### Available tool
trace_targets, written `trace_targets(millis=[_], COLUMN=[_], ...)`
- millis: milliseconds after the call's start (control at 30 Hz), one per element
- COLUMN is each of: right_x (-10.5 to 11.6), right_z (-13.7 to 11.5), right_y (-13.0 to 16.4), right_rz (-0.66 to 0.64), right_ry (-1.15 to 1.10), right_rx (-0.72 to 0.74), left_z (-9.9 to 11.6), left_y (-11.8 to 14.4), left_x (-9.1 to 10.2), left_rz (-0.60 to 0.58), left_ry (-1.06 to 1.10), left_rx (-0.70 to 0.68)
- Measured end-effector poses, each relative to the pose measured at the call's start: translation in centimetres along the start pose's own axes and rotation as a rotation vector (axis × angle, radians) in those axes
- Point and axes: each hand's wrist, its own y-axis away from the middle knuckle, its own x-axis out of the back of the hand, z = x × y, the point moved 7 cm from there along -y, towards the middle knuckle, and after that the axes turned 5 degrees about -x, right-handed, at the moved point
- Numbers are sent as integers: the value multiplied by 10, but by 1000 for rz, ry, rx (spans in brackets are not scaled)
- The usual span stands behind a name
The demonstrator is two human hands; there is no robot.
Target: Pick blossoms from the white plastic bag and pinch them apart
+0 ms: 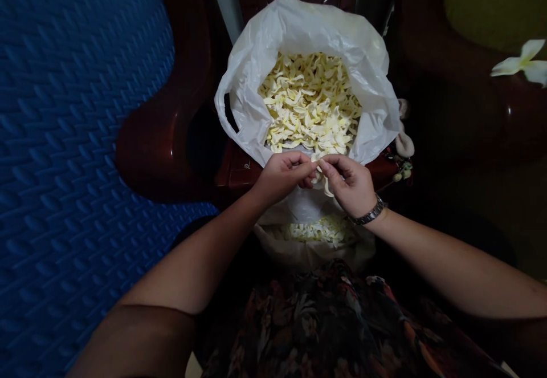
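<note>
Flower (315, 157), pale and thin-petalled, is sitting between your two hands, just at the near edge of the white bag (371, 64). Your left hand (288, 173) is pinching it with thumb and finger; your right hand (349, 183) is doing likewise from the other side, fingertips nearly meeting. Judgement: you are likely using a light two-sided pinch because soft petals would be bruising under a full grasp.

White bag is gaping wide on the dark red wood (233, 173), its sides spreading around a heap of flowers (311, 104). That spread is probably keeping the heap within easy reach. Lower bag (271, 240) is resting beneath your hands, nearer your body, showing pale pieces (318, 231); its placing is perhaps sparing you any long reach. A lone white flower (520, 65) is lying well apart, far right.

Writing: no brand or label is showing legibly. One small light mark (247, 166) is standing out on the wood, left of the bag, but is staying too small to read. Your watch (371, 212) is showing only its metal band; no maker's name is appearing.
</note>
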Motion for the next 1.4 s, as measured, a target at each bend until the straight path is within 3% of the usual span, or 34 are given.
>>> trace_targets(millis=[233,400,467,533,667,733,767,833,933,1000,1100,1200,1400], right_x=[-6,12,19,15,-11,-21,-23,-20,-2,4,-4,-13,-14], right_z=[14,32,36,38,42,41,39,34,22,14,12,20,27], right_y=[3,-15,-24,-28,-9,2,4,0,-12,-13,-9,-1,2], right_rz=[-15,76,46,-137,-643,-782,-786,-646,-266,-139,-150,-170,-139], right_ry=[-184,-323,-313,-232,-34,-4,-8,-48,-151,-208,-267,-353,-441], right_rx=[-217,-341,-352,-367,-408,-414,-410,-396,-359,-314,-293,-367,-448], left_z=[-3,6,11,16,19,17,16,12,7,3,-2,-4,-2], left_y=[-1,-1,-1,-2,-4,-4,-4,-5,-5,-4,-2,0,1], left_x=[7,27,37,46,53,50,48,41,32,25,14,6,3], left_rz=[109,258,316,350,366,328,295,212,113,58,-9,-44,-89], left_ry=[-80,-13,1,-3,-24,-43,-49,-65,-129,-156,-120,-63,-28], left_rx=[10,-72,-104,-134,-137,-105,-85,-46,-25,-12,14,24,31])
